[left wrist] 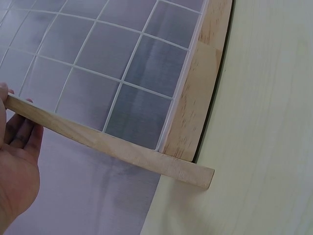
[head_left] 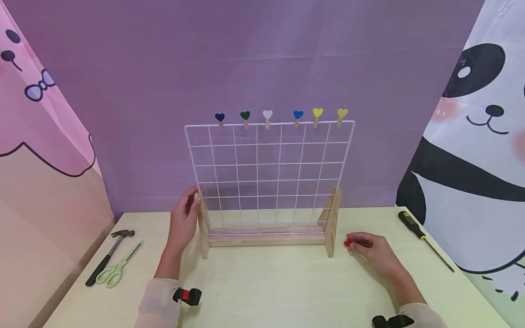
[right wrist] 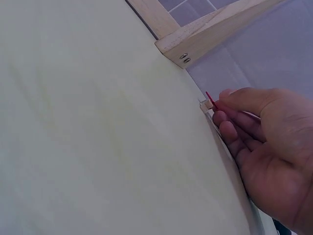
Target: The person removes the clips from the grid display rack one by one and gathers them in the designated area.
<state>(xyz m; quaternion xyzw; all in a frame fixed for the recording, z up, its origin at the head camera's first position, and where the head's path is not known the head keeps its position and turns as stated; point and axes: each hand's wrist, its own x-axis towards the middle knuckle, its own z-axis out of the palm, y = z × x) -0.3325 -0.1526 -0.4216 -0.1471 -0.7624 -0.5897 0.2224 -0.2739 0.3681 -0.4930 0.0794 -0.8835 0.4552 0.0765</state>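
A white wire grid [head_left: 257,164] stands upright in a wooden stand [head_left: 266,240] on the table. My left hand [head_left: 183,224] grips the top of the stand's left side post [left wrist: 112,145], thumb on one side and fingers on the other. Right of the stand, close over the tabletop, my right hand [head_left: 375,253] pinches a small wooden clothespin with a red heart [right wrist: 206,105] between thumb and fingertips. Along the grid's top wire sit heart clothespins: navy [head_left: 219,117], green [head_left: 245,115], white [head_left: 267,114], blue [head_left: 298,115] and two yellow [head_left: 317,112].
A claw hammer [head_left: 108,257] and green-handled scissors [head_left: 119,269] lie on the table's left side. On the right lies a screwdriver [head_left: 414,226] with a black and yellow handle. A purple cloth [head_left: 262,54] hangs behind the table.
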